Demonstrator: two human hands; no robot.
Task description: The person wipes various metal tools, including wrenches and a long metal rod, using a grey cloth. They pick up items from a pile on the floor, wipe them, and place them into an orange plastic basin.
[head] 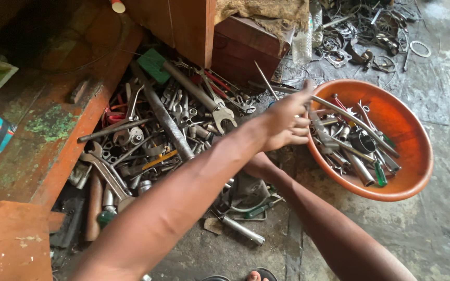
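Two arms cross over a tool heap. Our left hand (286, 120) reaches right to the orange bowl (417, 161), fingers curled on a long rod (358, 124) lying across the rim. Right hand's hidden under the left forearm, so we can't tell its fingers. Wrenches (220, 112) & sockets (188, 112) lie left, by a wooden bench (53, 135).

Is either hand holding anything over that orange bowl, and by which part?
The left hand grips a long thin metal rod near its end, over the orange bowl. The right hand is hidden beneath the left arm, so its hold cannot be told.
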